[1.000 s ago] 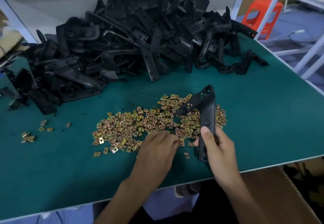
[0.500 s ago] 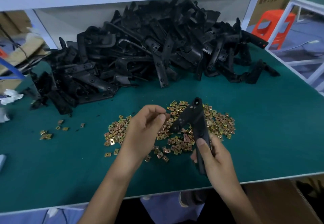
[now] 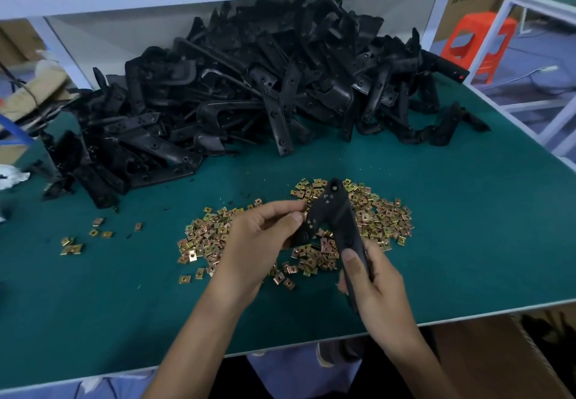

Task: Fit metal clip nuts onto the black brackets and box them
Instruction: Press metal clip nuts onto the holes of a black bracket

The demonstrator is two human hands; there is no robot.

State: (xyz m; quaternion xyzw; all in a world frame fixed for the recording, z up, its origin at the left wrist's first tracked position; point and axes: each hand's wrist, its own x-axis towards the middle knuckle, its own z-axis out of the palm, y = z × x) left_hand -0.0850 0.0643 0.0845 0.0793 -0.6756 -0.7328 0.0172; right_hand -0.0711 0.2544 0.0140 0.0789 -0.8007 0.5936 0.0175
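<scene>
Here, the task stood at an early stage, to judge by the bench. A large pile of black brackets [image 3: 249,93] lay heaped at the rear of the green table [image 3: 467,211]. No fitted nut could be made out on any of them. A broad scatter of clip nuts [image 3: 386,220] lay loose on the mat nearer the person, with a few stray nuts [image 3: 73,244] well apart to the left. A cardboard box [image 3: 498,364] stood below the table's near edge at the right. Its contents were out of view, so the number of finished pieces in it could not be told.

One bracket [image 3: 338,211], an angled piece with two arms, was held above the scatter of nuts, its apex pointing away from the person. The right hand [image 3: 381,289] was clamped round the longer arm, fingers wrapped behind it and the thumb [image 3: 351,257] laid flat along its front face. The left hand [image 3: 254,244] had its fingers curled, with thumb and forefinger closed in a pinch at the edge of the shorter arm. Whether a clip nut sat inside that pinch was hidden by the fingertips.

The step in hand was judged to be the seating of a nut on this bracket. Boxing it, and nearly the whole pile, remained to be done.
</scene>
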